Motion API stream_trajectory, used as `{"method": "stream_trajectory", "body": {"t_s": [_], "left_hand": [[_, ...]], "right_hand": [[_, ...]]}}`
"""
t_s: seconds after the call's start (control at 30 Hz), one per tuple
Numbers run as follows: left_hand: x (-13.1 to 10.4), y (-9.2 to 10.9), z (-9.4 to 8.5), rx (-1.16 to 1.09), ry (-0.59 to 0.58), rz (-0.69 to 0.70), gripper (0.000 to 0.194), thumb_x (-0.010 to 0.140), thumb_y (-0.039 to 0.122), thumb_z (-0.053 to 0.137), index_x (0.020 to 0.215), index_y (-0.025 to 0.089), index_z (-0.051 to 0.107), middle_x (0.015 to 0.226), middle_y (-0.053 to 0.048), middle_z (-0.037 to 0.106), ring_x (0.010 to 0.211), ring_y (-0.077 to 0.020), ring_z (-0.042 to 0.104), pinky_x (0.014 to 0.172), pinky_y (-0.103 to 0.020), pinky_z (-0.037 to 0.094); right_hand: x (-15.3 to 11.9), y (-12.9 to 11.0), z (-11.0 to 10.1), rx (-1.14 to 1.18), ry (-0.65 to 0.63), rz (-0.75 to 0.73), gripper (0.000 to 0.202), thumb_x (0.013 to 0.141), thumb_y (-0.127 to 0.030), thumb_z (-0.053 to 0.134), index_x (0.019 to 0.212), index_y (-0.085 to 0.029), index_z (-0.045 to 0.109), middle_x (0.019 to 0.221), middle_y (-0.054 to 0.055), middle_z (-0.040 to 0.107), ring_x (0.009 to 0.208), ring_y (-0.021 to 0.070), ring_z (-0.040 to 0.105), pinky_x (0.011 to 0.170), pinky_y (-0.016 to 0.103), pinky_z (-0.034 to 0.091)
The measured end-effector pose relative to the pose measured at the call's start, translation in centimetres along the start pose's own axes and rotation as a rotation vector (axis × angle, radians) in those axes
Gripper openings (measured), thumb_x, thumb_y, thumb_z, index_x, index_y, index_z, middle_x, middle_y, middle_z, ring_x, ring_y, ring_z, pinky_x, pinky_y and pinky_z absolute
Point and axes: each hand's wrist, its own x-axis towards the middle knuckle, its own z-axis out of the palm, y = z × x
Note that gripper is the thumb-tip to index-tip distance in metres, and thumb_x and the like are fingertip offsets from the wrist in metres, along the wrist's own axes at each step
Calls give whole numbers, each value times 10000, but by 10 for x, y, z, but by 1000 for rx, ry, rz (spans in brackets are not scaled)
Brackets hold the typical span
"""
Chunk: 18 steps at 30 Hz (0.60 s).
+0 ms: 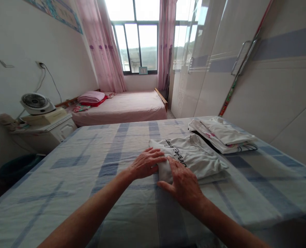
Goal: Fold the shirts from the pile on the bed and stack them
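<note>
A folded white shirt [202,156] with black lettering lies on the bed with the blue-and-white checked sheet [132,206]. My left hand [146,163] rests at the shirt's left edge, fingers stretched out towards the right. On the shirt's near left part lies my right hand [182,181], its fingers spread and the thumb pointing left. The two hands' fingertips nearly meet over the cloth. Some of the shirt's near edge is hidden under the hands.
A stack of folded white clothes [225,136] sits at the right, beside the wardrobe [210,69]. Beyond are a pink bed [132,106] and a window. At the left, a fan [36,102] stands on a cabinet [52,131].
</note>
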Motion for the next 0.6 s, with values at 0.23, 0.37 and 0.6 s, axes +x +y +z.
{"method": "stream_trajectory", "body": {"t_s": [0.23,0.37,0.6], "left_hand": [[31,16,-14,12,86,-127,247,870,263,501,1083,236,624,999,-43,689,1012,-204,599,1032,-423,310],[43,15,-17,10,92,-129,250,866,309,526,1090,244,615,1009,-28,690,993,-190,607,995,-367,344],[45,-13,-39,-44,207,-345,222,852,271,505,1013,222,649,924,-27,690,841,-190,616,757,-282,442]], "right_hand": [[12,-6,-18,-191,105,-25,674,763,-427,626,1353,-173,424,1263,206,572,1065,331,578,838,440,445],[27,13,-37,-319,54,26,288,862,-223,459,1114,-199,598,990,136,696,830,261,646,695,353,449],[51,32,-116,-241,139,35,286,823,-306,510,1071,-242,638,1012,76,699,869,256,637,710,329,444]]}}
